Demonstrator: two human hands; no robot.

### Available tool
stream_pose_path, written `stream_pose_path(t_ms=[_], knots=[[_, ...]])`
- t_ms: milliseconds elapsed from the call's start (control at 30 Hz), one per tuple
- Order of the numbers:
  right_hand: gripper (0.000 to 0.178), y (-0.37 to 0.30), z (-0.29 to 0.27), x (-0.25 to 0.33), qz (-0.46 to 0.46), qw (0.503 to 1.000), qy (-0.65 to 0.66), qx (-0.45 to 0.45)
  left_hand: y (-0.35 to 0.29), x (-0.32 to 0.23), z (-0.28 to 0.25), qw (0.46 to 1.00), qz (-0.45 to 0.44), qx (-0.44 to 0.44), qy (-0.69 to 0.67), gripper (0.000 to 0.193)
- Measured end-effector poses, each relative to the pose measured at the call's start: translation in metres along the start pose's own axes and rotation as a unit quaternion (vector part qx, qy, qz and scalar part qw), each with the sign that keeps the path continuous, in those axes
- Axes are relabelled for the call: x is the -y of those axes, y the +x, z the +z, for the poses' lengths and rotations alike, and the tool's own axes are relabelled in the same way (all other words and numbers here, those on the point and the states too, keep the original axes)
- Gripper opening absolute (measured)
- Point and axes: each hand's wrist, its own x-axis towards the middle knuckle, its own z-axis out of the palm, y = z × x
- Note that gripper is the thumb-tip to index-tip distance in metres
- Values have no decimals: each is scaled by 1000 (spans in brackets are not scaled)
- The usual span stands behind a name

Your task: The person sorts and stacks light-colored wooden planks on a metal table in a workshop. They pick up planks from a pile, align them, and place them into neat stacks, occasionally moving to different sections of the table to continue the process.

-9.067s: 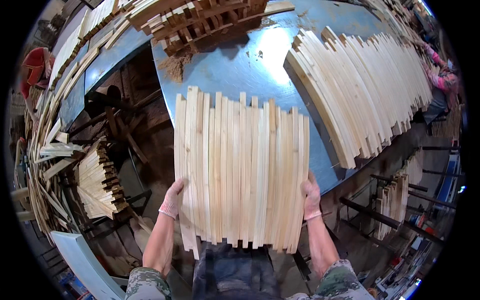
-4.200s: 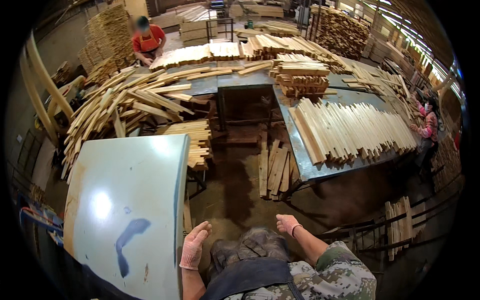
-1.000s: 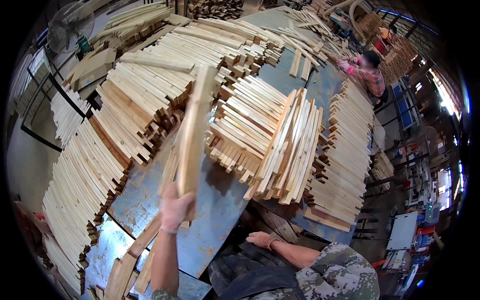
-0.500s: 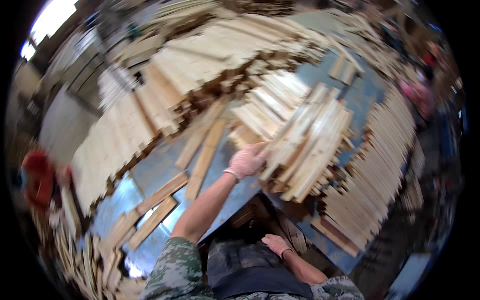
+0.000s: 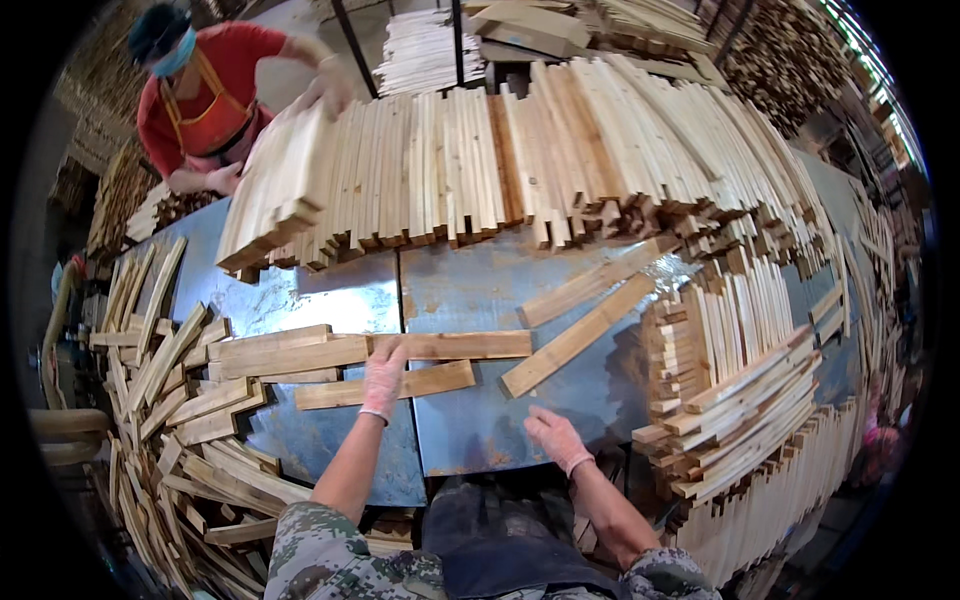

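My left hand (image 5: 383,378), in a pale pink knit glove, reaches over the loose wooden boards on the blue metal table. Its outstretched fingers lie on the end of a board (image 5: 450,346), where that board meets another board (image 5: 290,353). A shorter board (image 5: 430,381) lies beside the wrist. My right hand (image 5: 556,437), gloved alike, hovers above the table's front edge with its fingers loosely curled and nothing in them. Ahead of it two boards (image 5: 595,280) (image 5: 578,335) lie aslant. To its right stands a stack of pale wood strips (image 5: 755,400).
A long row of upright-packed boards (image 5: 430,165) spans the table's far side. A jumbled heap of wood pieces (image 5: 190,400) covers the left end. At the far left, a co-worker in a red top (image 5: 215,95) handles boards of that row. More strips (image 5: 770,510) are lined up at the lower right.
The view has swung left, bringing the co-worker into sight. My left hand has left the strip stack for the loose boards. My right hand has risen from my apron to above the table edge.
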Motion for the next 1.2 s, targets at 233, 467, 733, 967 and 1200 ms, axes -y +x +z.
stream_pose_path(t_ms=[233, 467, 733, 967, 1200], knots=[[59, 120, 15, 73, -58, 985, -159, -13, 10, 24, -31, 995, -92, 6, -47, 34], [59, 146, 25, 72, -33, 986, -157, -36, -5, 27, -11, 993, 4, -29, 112, 24], [66, 184, 15, 201, -122, 978, -134, -106, 81, -9, -129, 972, -60, -218, -62, 49], [82, 289, 61, 297, -192, 962, -184, -62, 223, -2, -135, 966, -140, 36, -213, 85], [81, 305, 98, 315, -158, 975, -141, -63, 237, -18, -107, 914, -114, 69, -383, 78]])
